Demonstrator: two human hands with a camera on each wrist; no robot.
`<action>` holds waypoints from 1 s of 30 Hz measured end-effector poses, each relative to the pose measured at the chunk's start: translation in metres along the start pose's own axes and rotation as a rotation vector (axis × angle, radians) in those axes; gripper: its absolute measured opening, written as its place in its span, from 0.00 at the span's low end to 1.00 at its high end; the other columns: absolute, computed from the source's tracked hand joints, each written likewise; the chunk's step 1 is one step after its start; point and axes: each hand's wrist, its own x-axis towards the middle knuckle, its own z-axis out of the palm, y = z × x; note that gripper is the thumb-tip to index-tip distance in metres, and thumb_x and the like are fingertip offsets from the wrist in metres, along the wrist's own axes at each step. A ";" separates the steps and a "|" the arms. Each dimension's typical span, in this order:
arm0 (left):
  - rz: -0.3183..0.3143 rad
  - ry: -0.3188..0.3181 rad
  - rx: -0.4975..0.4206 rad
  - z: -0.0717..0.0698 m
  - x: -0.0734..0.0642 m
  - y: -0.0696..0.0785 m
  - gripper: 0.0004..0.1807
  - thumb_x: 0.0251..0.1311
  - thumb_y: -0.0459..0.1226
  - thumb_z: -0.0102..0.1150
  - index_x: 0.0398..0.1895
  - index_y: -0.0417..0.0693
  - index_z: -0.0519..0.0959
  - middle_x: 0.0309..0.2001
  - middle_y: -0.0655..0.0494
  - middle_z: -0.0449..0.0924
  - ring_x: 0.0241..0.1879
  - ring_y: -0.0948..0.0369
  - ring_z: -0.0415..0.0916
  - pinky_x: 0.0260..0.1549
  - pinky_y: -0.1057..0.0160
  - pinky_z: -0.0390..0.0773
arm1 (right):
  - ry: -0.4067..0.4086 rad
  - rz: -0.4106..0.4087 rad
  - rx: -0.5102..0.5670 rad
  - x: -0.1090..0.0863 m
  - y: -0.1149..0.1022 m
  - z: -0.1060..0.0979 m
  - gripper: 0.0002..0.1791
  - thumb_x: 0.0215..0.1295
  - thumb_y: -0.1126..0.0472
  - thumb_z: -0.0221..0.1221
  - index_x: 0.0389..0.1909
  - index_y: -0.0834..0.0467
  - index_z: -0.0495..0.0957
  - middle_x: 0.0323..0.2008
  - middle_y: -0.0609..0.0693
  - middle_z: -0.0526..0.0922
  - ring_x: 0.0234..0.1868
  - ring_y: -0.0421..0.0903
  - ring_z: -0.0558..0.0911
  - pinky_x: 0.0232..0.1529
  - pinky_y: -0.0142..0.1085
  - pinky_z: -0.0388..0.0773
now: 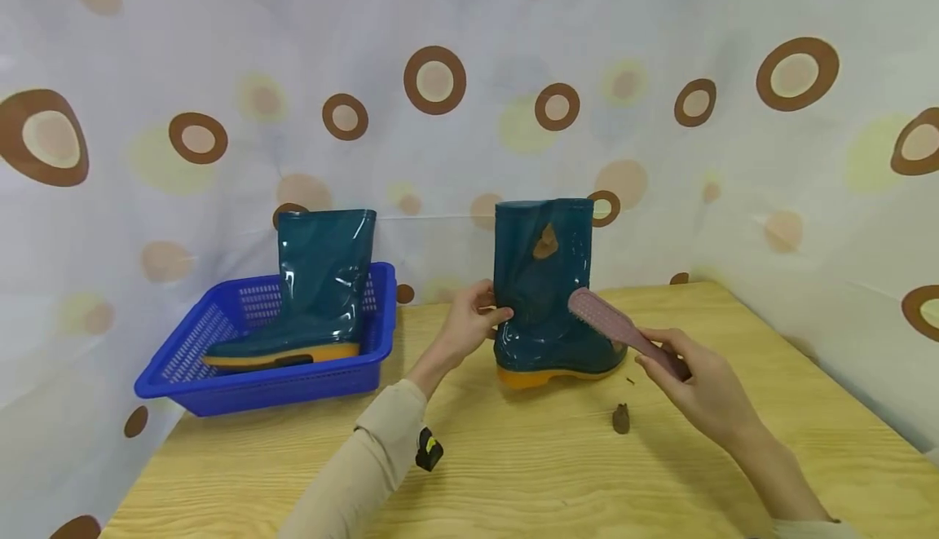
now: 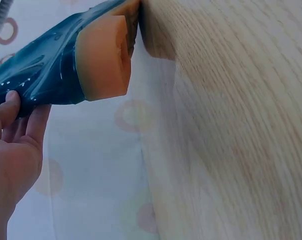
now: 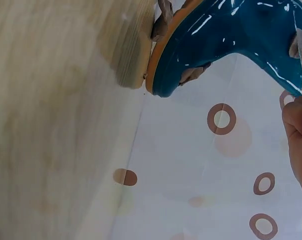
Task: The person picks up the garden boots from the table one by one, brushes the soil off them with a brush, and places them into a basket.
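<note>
A dark green rubber boot (image 1: 539, 294) with an orange-yellow sole stands upright on the wooden table, its toe to the right. Brown mud patches mark its shaft (image 1: 546, 243) and toe (image 3: 193, 74). My left hand (image 1: 469, 319) grips the boot from behind near the ankle, thumb on the near side; the left wrist view shows its heel (image 2: 103, 60) close by. In my right hand (image 1: 700, 384) is a mauve brush (image 1: 609, 316), held by its handle. The brush head is in front of the boot's shaft in the head view; whether the bristles touch it I cannot tell.
A blue plastic basket (image 1: 271, 396) at the left holds a second green boot (image 1: 323, 278). One brown lump (image 1: 620, 418) and a small dark crumb (image 1: 631, 381) lie on the table (image 1: 528, 474). A patterned curtain (image 1: 469, 156) hangs behind.
</note>
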 end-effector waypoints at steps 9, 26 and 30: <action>0.011 -0.044 0.066 -0.019 -0.026 0.011 0.16 0.67 0.30 0.58 0.57 0.44 0.76 0.52 0.40 0.82 0.50 0.48 0.83 0.38 0.54 0.87 | 0.022 -0.029 0.024 0.001 -0.004 0.001 0.26 0.48 0.80 0.68 0.51 0.62 0.80 0.23 0.38 0.71 0.18 0.26 0.61 0.17 0.19 0.59; -0.077 -0.101 0.069 -0.053 -0.074 0.002 0.25 0.70 0.30 0.53 0.69 0.48 0.66 0.61 0.45 0.79 0.56 0.48 0.80 0.45 0.52 0.86 | 0.115 -0.253 0.155 0.037 -0.027 0.013 0.27 0.70 0.45 0.58 0.49 0.68 0.81 0.28 0.50 0.82 0.21 0.25 0.65 0.19 0.17 0.62; -0.096 -0.117 0.086 -0.057 -0.078 -0.001 0.27 0.71 0.30 0.51 0.71 0.48 0.63 0.63 0.45 0.76 0.58 0.48 0.79 0.47 0.53 0.86 | 0.086 -0.252 0.122 0.048 -0.033 0.016 0.29 0.70 0.42 0.56 0.49 0.66 0.82 0.28 0.49 0.81 0.21 0.25 0.63 0.20 0.17 0.61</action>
